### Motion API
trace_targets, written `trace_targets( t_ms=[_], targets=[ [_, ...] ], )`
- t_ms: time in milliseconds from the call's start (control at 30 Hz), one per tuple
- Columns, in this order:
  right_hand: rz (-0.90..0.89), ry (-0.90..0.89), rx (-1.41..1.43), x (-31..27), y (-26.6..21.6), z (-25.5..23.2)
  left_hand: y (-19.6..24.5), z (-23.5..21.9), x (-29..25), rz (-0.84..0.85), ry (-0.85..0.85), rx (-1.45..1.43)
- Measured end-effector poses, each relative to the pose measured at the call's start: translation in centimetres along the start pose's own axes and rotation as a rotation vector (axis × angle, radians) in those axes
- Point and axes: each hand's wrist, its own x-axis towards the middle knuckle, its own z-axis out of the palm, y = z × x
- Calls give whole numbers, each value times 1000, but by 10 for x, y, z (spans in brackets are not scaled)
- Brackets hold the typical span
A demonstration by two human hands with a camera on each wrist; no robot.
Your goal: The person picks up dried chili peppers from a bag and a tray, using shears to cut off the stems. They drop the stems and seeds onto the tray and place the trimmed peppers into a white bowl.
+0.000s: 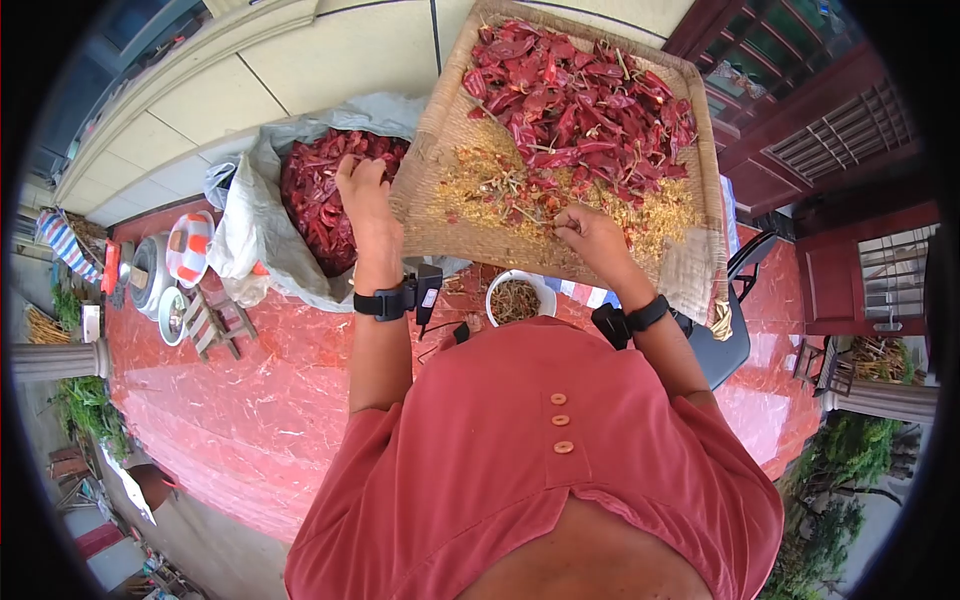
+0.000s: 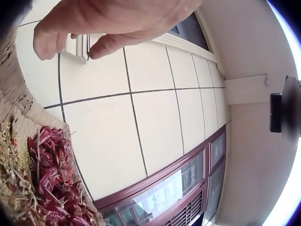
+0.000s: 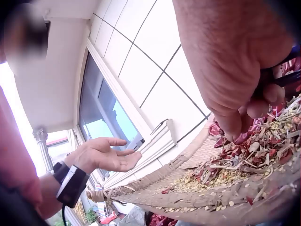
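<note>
My left hand (image 1: 370,205) is over a pale woven sack (image 1: 250,215) filled with dried red chili peppers (image 1: 315,195). Its fingers are loosely bent, with nothing between them in the left wrist view. On the right, my hand (image 1: 597,245) is low over the near part of a woven tray (image 1: 425,190), fingers curled. A dark, slim object (image 3: 288,79) shows in its grip in the right wrist view; I cannot tell its kind. Beneath those fingers lie yellow seeds (image 1: 480,170), stems and red scraps. More dried chilies (image 1: 590,100) are heaped at the tray's far side.
Below the tray's near edge stands a white bucket (image 1: 520,297) of brown stems. A dark chair (image 1: 720,345) is under the tray's right side. Left of the sack are a small wooden stool (image 1: 215,322) and several basins. A tiled wall (image 1: 350,60) rises behind.
</note>
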Motion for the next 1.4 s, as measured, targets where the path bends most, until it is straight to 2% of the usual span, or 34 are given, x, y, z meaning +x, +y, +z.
trace_targets(
  t_ms=[67,167,267,367,467,567,667,700,767,800,833,933,967,1067,1100,1200,1233,1333,1367,1400],
  targets=[
    [20,128,-82,25,1,4,-12,16,-29,-64,-190,27],
    [15,227,-368,54,-1,10,-27,33,-63,-174,-449,185],
    [70,85,-421,71,13,16,-43,36,-79,-246,-607,250],
    [63,219,-292,63,5,13,-60,29,-80,-312,-627,275],
    [-65,378,-130,42,-17,8,-57,33,-85,-335,-637,294],
    [-266,501,-122,28,-27,8,-53,49,-95,-328,-614,215],
    [-282,448,-128,16,-34,11,-52,59,-100,-333,-729,159],
    [-339,453,-101,15,-34,13,-56,60,-99,-324,-741,143],
    [-340,545,10,11,-37,10,-68,58,-95,-305,-759,109],
    [-343,588,66,9,-39,9,-71,58,-94,-301,-744,94],
    [-247,543,88,7,-34,4,-73,57,-93,-296,-726,78],
    [167,360,343,9,-12,3,-67,56,-93,-343,-657,58],
    [354,217,548,9,-6,-2,-62,56,-94,-368,-633,56],
    [409,83,791,11,26,2,-49,54,-89,-425,-573,2],
    [481,48,1069,7,47,8,-46,50,-80,-399,-507,-33],
    [565,105,1298,13,50,4,-36,19,-34,-302,-338,-143],
    [594,70,1436,16,37,-3,-26,13,-19,-254,-308,-187],
    [551,59,1310,19,-6,-25,14,18,0,-74,221,-380],
    [515,61,1163,30,14,-21,16,11,5,-76,205,-336],
    [362,162,792,46,29,-10,16,2,9,-76,189,-294]
  ],
)
